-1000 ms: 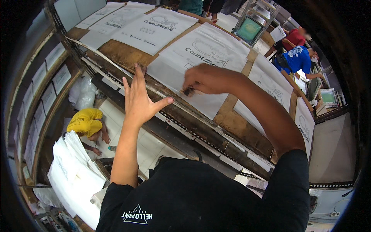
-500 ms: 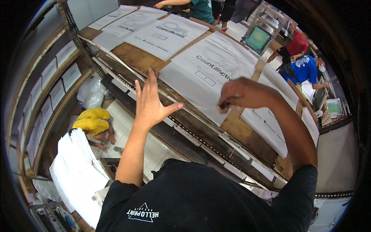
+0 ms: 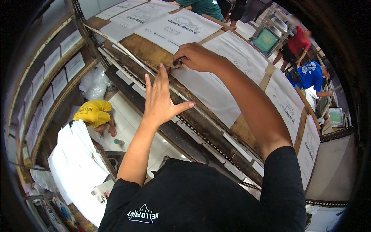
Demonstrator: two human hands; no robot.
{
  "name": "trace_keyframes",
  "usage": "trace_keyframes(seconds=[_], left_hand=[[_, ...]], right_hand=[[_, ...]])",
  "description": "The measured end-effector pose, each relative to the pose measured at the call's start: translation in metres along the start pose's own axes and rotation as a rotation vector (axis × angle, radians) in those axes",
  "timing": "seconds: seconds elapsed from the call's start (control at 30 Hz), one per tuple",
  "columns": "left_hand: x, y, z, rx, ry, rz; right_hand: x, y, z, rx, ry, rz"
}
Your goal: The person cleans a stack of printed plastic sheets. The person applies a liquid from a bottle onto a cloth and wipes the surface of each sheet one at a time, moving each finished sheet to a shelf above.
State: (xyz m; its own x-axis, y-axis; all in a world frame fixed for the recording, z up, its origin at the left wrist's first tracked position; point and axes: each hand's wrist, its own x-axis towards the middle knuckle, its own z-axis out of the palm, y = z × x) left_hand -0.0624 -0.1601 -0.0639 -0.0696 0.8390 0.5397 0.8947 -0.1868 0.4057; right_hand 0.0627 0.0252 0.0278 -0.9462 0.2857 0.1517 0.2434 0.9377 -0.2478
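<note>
My left hand (image 3: pixel 164 101) has its fingers stretched and its thumb spread wide. Its fingertips reach the near edge of a long brown board (image 3: pixel 152 48), and I see nothing in its grip. Just beyond those fingertips, my right hand (image 3: pixel 197 58) pinches at the left corner of a white printed sheet (image 3: pixel 216 91) lying on the board. Something small and dark shows between its fingers, too little to name. My right forearm crosses over the sheet and hides part of its print. More white sheets with similar print (image 3: pixel 179 29) lie along the board on both sides.
A perforated metal rail (image 3: pixel 201 127) runs along the board's near side. Left stand curved-looking racks (image 3: pixel 50 81) and a white stack of sheets (image 3: pixel 75 162). A person in yellow (image 3: pixel 92 112) crouches below. People in green (image 3: pixel 205 9), red (image 3: pixel 299 42) and blue (image 3: pixel 309 73) are beyond.
My right hand has moved left, from the sheet's right side to its left corner beside my left hand. My left hand keeps its spread. The view has shifted slightly.
</note>
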Motion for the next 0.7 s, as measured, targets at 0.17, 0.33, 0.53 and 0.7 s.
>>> trace_keyframes(seconds=[0.17,0.33,0.53,0.7], left_hand=[[0.003,0.004,0.0,-0.009,-0.029,-0.026],[0.002,0.004,0.003,-0.011,0.003,-0.005],[0.002,0.003,0.005,0.003,0.018,0.003],[0.002,0.005,0.005,-0.004,0.014,0.002]], right_hand=[[-0.011,0.006,0.003,0.024,-0.033,-0.044],[-0.042,-0.014,-0.007,0.116,-0.174,0.001],[-0.121,-0.035,-0.025,0.138,-0.253,0.005],[-0.186,-0.054,-0.033,0.106,-0.202,0.025]])
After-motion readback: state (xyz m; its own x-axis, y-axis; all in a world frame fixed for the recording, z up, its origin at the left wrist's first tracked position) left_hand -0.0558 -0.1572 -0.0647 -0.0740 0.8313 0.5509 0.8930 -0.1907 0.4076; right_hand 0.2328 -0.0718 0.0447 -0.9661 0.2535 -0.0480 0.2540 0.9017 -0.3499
